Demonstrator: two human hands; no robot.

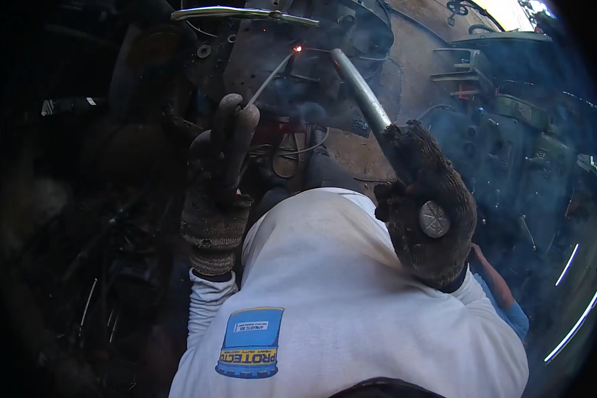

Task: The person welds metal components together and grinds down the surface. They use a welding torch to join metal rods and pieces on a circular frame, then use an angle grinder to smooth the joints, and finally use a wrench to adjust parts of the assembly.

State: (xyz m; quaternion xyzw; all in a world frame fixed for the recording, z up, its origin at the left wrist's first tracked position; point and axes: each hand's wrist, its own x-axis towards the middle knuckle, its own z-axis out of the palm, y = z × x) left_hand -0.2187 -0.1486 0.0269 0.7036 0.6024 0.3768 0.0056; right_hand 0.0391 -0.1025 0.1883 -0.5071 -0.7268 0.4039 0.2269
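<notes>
My left hand (222, 166), in a dark, worn knit glove, is closed round a thin grey rod (270, 81). Small orange light glows at the rod's far tip, against a dark metal plate (255, 60) with holes. In a frayed dark glove, my right hand (431, 192) grips a silvery metal tube (363, 91) slanting up and left. The tube's upper end lies just right of the glow, with a thin wire-like line between them. A round metal disc (434, 219) shows at the lower side of the right fist. Its link to the tube is hidden.
A bright curved metal strip (245, 13) lies across the top of the plate. Cables (305, 151) loop below it near my legs. Smoke drifts over green machinery (517, 139) on the right. Another person's arm (494, 275) with a blue sleeve shows behind my right elbow.
</notes>
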